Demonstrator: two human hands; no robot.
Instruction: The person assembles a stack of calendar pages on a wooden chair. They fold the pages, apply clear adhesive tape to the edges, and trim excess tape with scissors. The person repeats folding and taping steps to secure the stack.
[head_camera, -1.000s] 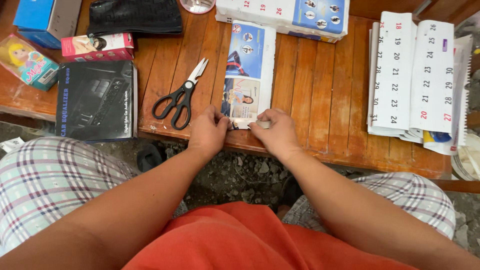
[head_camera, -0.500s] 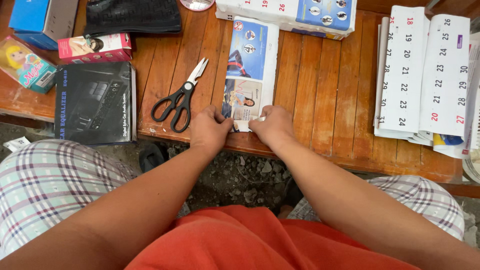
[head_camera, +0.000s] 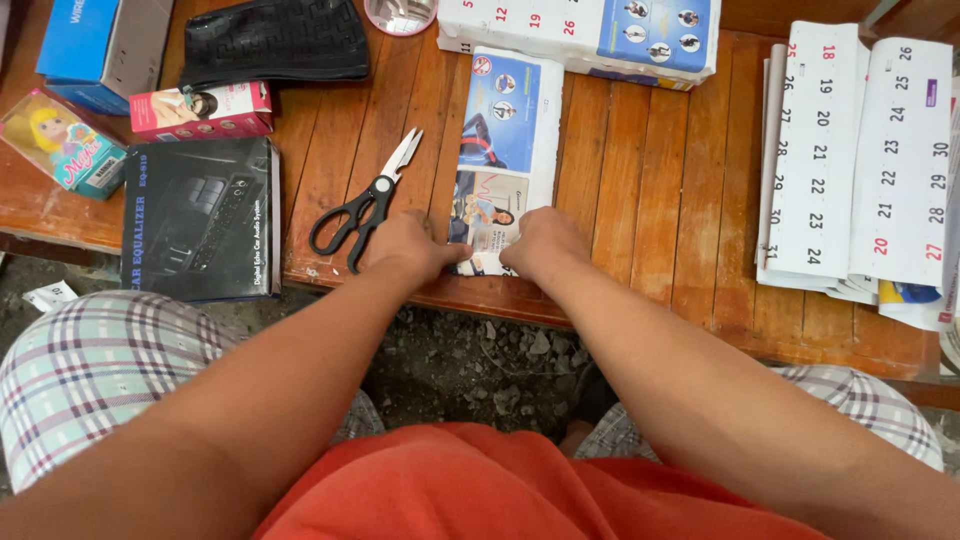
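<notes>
Wooden slat table (head_camera: 640, 200), seen from above. A folded strip of printed paper (head_camera: 505, 140), blue picture panels over a white margin, lies lengthwise near the table's front edge. Left hand (head_camera: 405, 245) presses down on the strip's near left corner, fingers curled onto the paper; right hand (head_camera: 545, 245) presses on the near right corner, knuckles up, fingers bent flat on the sheet. Neither hand lifts it. Black-handled scissors (head_camera: 365, 200) lie just left of the left hand, blades closed, tips pointing away. Further left, a black rectangular box (head_camera: 200, 220) with white lettering overhangs the table's edge. Behind it, a small pink-and-white carton (head_camera: 200, 110); at the far left a teal-and-pink carton (head_camera: 60, 140) with a cartoon figure; a blue-and-grey box (head_camera: 100, 40) in the far corner. A black textured pouch (head_camera: 275, 40) sits at the back. Folded calendar sheets (head_camera: 860, 160), white with black and red numerals, are stacked at the right; another calendar sheet with a blue picture panel (head_camera: 590, 30) lies at the back, its edge over the strip's far end.
</notes>
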